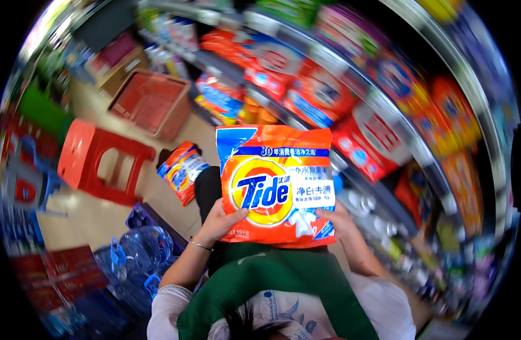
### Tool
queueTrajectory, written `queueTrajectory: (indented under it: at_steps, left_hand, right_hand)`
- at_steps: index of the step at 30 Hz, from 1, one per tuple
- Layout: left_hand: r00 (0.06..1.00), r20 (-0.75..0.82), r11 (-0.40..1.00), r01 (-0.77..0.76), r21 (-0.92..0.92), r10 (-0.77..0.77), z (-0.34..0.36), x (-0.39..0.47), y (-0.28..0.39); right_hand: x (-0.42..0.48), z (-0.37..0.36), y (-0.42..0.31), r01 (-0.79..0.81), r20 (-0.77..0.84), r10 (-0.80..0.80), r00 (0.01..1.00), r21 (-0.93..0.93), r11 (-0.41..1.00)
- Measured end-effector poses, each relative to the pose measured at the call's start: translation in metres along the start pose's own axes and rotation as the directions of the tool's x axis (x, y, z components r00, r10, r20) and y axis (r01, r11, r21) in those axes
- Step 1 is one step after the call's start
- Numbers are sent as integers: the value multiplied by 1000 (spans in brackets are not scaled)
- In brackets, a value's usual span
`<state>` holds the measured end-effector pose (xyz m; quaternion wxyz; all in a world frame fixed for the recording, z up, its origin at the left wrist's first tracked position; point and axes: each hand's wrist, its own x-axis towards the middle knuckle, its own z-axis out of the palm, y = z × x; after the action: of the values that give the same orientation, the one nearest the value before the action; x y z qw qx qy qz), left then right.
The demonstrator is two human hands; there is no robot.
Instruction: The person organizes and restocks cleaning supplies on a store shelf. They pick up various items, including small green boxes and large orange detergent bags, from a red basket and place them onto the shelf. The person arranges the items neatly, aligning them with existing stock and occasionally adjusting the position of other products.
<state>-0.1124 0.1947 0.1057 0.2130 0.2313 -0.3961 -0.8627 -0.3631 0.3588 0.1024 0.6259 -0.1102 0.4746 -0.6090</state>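
An orange Tide laundry detergent bag [264, 231] is held up in front of my body, its printed front facing me. My left hand [226, 221] grips its lower left edge, thumb lying on the front. On the opposite edge, my right hand [333, 216] pinches the bag with its thumb on the front too. The fingers behind the bag are hidden. Below, near my leg, a second Tide bag [182, 172] rests low down, close to the floor.
Shelves [367, 93] with detergent bags curve along the right. A red plastic stool [80, 157] and a reddish crate [175, 110] stand on the tiled floor [86, 221] at left. Large water bottles [148, 242] and red cartons [60, 272] are at lower left.
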Motion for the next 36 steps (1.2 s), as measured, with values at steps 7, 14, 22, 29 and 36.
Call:
queueTrajectory:
  at_steps: [7, 14, 22, 29, 36]
  left_hand:
    - [856, 455, 937, 88, 337, -244, 173, 56, -83]
    - [792, 537, 880, 1, 475, -291, 323, 157, -162]
    - [702, 710, 484, -601, 636, -61, 392, 310, -228]
    - [726, 666, 230, -628, 743, -168, 384, 317, -285]
    - [725, 679, 150, -663, 733, -115, 372, 313, -299]
  right_hand:
    - [-188, -126, 12, 319, -489, -261, 832, 38, 947]
    - [-247, -260, -42, 343, -755, -413, 510, -262, 902]
    - [-176, -394, -147, -647, -169, -981, 97, -759, 67]
    - [-150, -412, -118, -633, -100, -986, 135, -774, -8]
    - [-143, -416, -110, -678, -134, -980, 145, -735, 1]
